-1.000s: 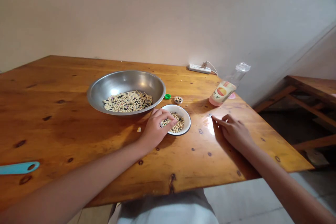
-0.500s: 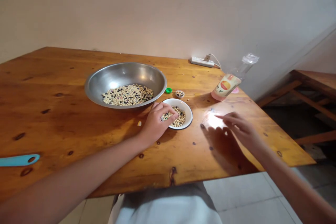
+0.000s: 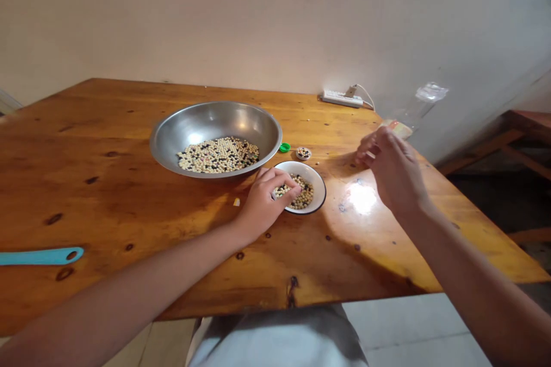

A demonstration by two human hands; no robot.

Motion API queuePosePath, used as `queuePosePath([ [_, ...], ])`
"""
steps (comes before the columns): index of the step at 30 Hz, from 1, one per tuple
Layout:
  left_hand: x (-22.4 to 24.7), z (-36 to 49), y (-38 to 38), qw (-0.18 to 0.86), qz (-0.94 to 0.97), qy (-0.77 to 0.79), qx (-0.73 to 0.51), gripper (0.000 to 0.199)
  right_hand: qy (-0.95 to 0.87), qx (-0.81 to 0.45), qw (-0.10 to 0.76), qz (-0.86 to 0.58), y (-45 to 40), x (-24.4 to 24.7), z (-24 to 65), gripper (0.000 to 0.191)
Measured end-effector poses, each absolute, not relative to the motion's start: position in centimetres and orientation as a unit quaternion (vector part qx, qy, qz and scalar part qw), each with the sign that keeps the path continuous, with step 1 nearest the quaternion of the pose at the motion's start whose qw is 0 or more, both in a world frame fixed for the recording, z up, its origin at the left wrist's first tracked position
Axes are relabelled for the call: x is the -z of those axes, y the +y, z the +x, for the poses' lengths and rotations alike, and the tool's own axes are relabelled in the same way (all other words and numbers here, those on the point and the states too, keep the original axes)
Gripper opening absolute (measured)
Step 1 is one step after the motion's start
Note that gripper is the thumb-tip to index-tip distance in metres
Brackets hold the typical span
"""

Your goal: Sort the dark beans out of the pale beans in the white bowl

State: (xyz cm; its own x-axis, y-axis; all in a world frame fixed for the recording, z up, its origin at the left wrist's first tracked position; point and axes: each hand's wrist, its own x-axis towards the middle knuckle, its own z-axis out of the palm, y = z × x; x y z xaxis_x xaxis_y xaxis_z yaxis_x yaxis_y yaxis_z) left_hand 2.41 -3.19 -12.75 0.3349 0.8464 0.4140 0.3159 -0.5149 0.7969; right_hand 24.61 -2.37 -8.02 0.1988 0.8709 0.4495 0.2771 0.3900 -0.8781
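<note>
Wooden bench [image 3: 107, 212] carries a white enamel dish [image 3: 322, 202] of mixed beans [image 3: 301, 199]. Curled into them, the left hand's [image 3: 262, 206] grip is closed; any hold is hidden. Right of the dish, the right hand [image 3: 391, 169] has been lifted, its grip half-closed on nothing visible. Open wood runs from the dish to the near edge [image 3: 258, 309].

Left hand [image 3: 262, 205] dips into a white bowl [image 3: 322, 192] of beans [image 3: 302, 200]. Right hand [image 3: 391, 169] hovers near a plastic bottle [image 3: 417, 106].
</note>
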Motion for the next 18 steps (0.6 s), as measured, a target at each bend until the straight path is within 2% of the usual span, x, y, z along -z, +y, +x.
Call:
queuePosePath([
  [2,12.8,2.4,-3.2,0.306,0.757,0.381,-0.433,0.010,-0.630,-0.175,0.545,-0.525,-1.4,10.0,25.2,0.028],
  [5,12.8,2.4,-3.2,0.303,0.760,0.376,-0.435,0.011,-0.730,-0.034,0.373,-0.572,-0.5,13.5,26.9,0.051],
  [8,12.8,2.4,-3.2,0.303,0.761,0.373,-0.436,0.011,-0.751,0.015,0.261,-0.606,-0.1,15.9,28.2,0.060],
  [12,12.8,2.4,-3.0,0.299,0.763,0.371,-0.437,0.011,-0.804,0.027,0.140,-0.578,0.3,16.8,28.5,0.058],
  [15,12.8,2.4,-3.0,0.298,0.765,0.371,-0.433,0.011,-0.811,0.028,0.099,-0.576,0.5,16.7,28.6,0.056],
  [18,12.7,2.4,-3.0,0.299,0.767,0.376,-0.425,0.012,-0.789,0.043,0.109,-0.603,1.3,16.6,28.7,0.055],
])
